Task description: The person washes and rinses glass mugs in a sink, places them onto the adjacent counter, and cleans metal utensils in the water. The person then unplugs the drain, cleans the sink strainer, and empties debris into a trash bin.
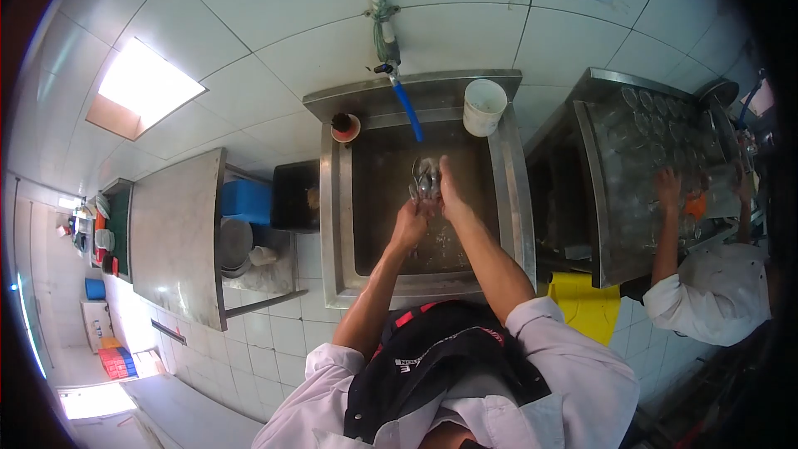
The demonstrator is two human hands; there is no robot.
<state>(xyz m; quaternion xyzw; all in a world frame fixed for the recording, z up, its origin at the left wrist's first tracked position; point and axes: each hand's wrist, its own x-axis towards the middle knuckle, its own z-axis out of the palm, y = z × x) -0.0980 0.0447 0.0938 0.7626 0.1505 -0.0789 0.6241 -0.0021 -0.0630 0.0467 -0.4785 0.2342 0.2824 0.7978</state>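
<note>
A bunch of metal spoons (425, 173) is held over the middle of the steel sink (330, 224), bowls pointing toward the wall. My left hand (411, 220) is closed around the handle end of the bunch. My right hand (451, 187) presses along the right side of the spoons, its fingers partly hidden behind them. Murky water (382, 237) lies in the basin under my hands, with bright splashes just below. The end of a blue hose (408, 112) hangs from the tap above the spoons.
A white bucket (485, 108) stands on the sink's back right corner, a small red-rimmed pot (344, 128) on the left. Left are a black bin (287, 195) and a steel table (179, 224). Right, a co-worker's hands (667, 187) reach over a counter of glasses (648, 108).
</note>
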